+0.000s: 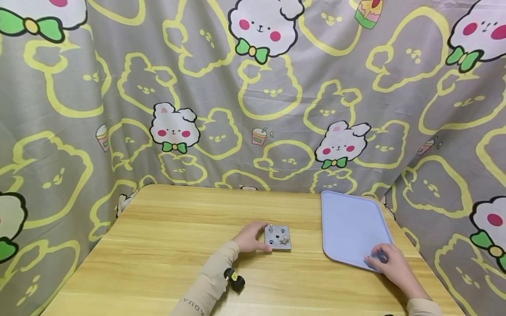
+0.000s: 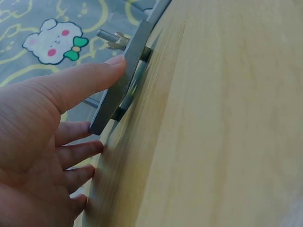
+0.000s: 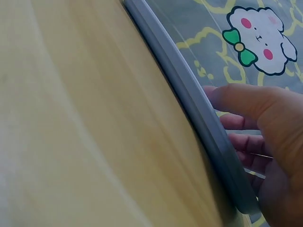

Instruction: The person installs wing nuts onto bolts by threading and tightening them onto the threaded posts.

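A square grey metal plate [image 1: 280, 245] with several holes lies on the wooden table, and my left hand [image 1: 250, 238] holds its left side, thumb at the near edge and fingers at the far edge. One threaded bolt [image 1: 270, 228] stands bare at the plate's far left; a brass-coloured wing nut [image 2: 118, 42] sits on another bolt [image 2: 107, 35]. From the side, short dark feet [image 2: 118, 113] show under the plate. Over the near right part of the blue tray [image 1: 352, 224], my right hand [image 1: 391, 262] has its fingers loosely bent, thumb [image 3: 220, 97] apart from them, nothing visible between.
The wooden table [image 1: 158, 245] reaches back to a grey curtain [image 1: 221, 96] with rabbit prints, which hangs behind it and along both sides. A black device [image 1: 236, 281] is worn at the left wrist. The tray stands near the table's right edge.
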Tool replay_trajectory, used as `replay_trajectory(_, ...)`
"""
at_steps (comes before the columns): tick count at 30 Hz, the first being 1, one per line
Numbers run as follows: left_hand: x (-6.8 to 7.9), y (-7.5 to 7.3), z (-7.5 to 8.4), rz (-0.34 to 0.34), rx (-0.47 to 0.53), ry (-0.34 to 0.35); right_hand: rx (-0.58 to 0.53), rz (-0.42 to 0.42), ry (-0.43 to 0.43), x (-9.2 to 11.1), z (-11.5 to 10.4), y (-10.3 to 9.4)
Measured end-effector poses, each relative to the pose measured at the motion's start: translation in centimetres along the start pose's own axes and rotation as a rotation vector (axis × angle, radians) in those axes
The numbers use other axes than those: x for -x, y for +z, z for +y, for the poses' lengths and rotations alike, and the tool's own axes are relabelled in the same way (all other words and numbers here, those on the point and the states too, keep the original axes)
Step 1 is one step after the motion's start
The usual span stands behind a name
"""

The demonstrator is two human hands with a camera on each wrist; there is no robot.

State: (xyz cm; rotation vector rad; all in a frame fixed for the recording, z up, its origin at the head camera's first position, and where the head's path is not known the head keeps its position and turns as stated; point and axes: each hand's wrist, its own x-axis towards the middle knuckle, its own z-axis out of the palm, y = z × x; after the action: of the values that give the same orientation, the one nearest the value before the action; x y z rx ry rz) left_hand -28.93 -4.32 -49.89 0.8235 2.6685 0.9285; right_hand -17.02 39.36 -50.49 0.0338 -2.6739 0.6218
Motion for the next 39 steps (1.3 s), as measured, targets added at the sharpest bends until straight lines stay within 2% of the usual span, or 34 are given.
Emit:
replay_trajectory(8,-0.1,0.1,-0.2,0.004,-0.027,0.009,0.049,-0.038,0.005,0.2,0.0,0.0)
replay_trajectory(17,-0.1,0.1,-0.1,0.006,-0.017,0.004,0.030,-0.041,-0.010,0.3,-0.2,0.1)
replay_trajectory(26,0.0,0.0,0.1,0.002,-0.014,-0.002,0.015,-0.065,0.021,0.1,-0.3,-0.1)
replay_trajectory(33,-0.1,0.0,0.2,0.000,-0.008,0.003,-0.062,0.021,0.021,-1.0,-1.2,-0.1)
replay_trajectory(39,0.0,0.0,0.1,0.000,-0.007,0.002,-0.134,0.081,-0.053,-2.6,-2.7,-0.1)
